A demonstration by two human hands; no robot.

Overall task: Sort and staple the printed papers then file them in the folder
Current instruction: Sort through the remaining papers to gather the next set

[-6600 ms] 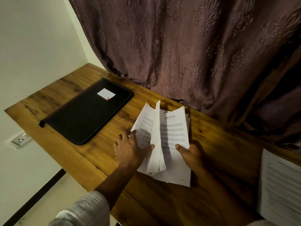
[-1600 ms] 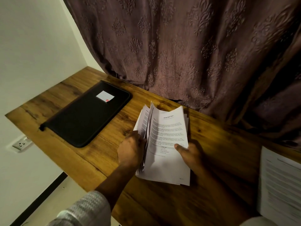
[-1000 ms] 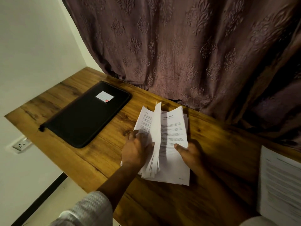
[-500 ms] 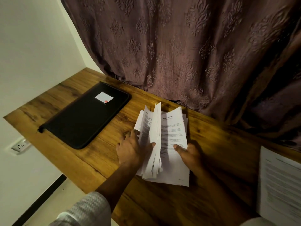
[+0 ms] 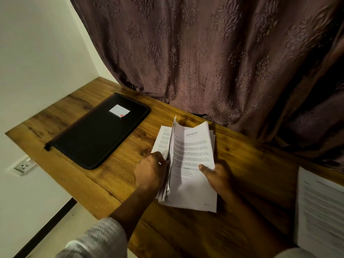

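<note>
Your left hand (image 5: 151, 172) is curled round the left edge of the papers (image 5: 192, 153). Its fingers are tucked in among the sheets and hold a thick bundle of them lifted, so that it stands nearly on edge. To the left of that bundle a few printed pages lie flat. To its right the top page faces you, with a heading and blocks of text too small to read.

Your right hand (image 5: 216, 176) holds the stack at its right edge. The thumb lies flat on the top page, just below the last lines of print, and the other fingers are hidden, so you cannot tell how they are set.

The stack sits on the wooden worktop (image 5: 115, 175), near the curtain (image 5: 204, 62) that hangs behind it. The black folder (image 5: 98, 131) lies closed and flat to the left, apart from the papers, with a small white label (image 5: 119, 110) near its far end. A second pile of printed sheets (image 5: 320, 211) rests at the right edge of the view.
</note>
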